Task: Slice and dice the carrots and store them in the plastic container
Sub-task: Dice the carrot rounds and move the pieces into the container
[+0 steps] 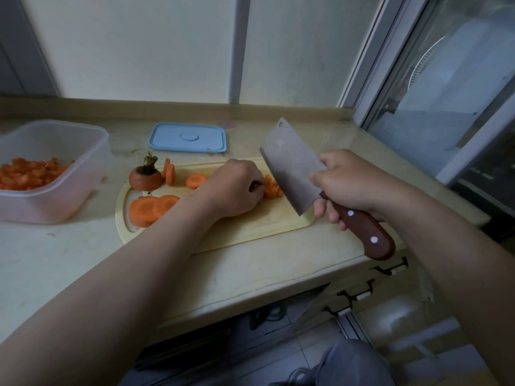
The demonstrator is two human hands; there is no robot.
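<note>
The carrot is in several places on the cutting board (pixel 250 227). A small stack of carrot pieces (pixel 272 188) sits near the middle of the board, at the fingertips of the left hand (pixel 234 188). That hand lies knuckles-up with its fingers curled down, holding the stack in place. At the board's left end lie two big overlapping carrot rounds (pixel 150 208). Behind them are the cut-off carrot top (pixel 145 176) with its dark stalk, two thin slices (pixel 168 171) standing on edge, and one flat slice (pixel 196 181).

Left of the board, just off its edge, is the plastic container (pixel 53 190), clear, open and partly filled with diced carrot (pixel 28 174) heaped toward its left side. Its blue lid (pixel 188 137) lies flat on the countertop (pixel 55 260) behind the board, apart from the box.

The right hand (pixel 345 182) is wrapped tight round the cleaver (pixel 292 165) where the blade meets the brown wooden handle, and the riveted end of the handle sticks out below the fist. The blade is tilted and lifted off the board, with its cutting edge right beside the stack; I cannot tell whether it touches. Both bare forearms reach in from the near side. A window (pixel 446 93) runs along the right of the counter.
</note>
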